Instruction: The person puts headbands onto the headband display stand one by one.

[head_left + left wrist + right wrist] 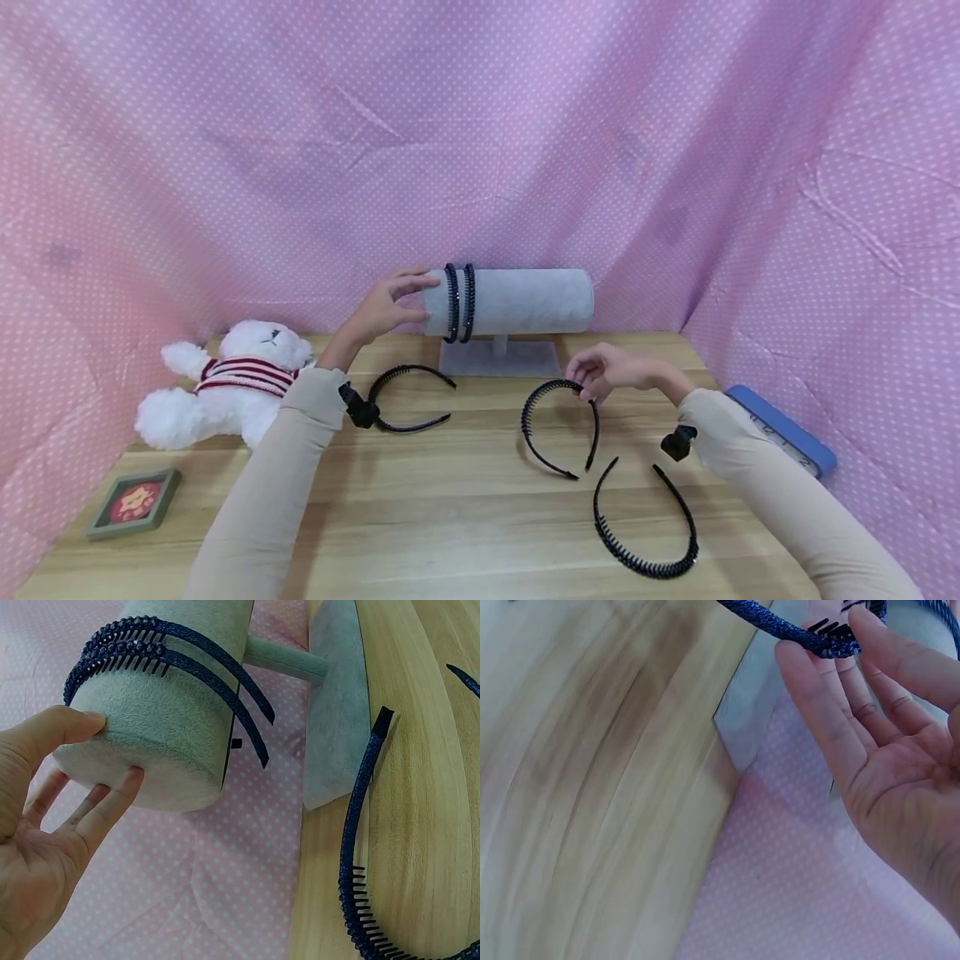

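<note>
My left hand (386, 307) touches the left end of a grey plush headband display stand (528, 300), its thumb and fingers spread. Two dark beaded headbands (124, 645) sit side by side round the roll near that hand. At the stand's right front, my right hand (611, 368) pinches another dark toothed headband (528, 417) between thumb and fingers. The band's ends point down towards the table. In the right wrist view, the pinched headband (780, 628) shows only in part. A loose headband (386, 379) lies left of the stand's base, and another headband (648, 569) lies at front right.
A white teddy bear (243, 375) in a striped top lies at the left of the wooden table (450, 517). Nearer is a small framed picture (135, 504). A blue oblong object (783, 433) stands by the right edge. Pink dotted cloth (480, 150) hangs behind and around.
</note>
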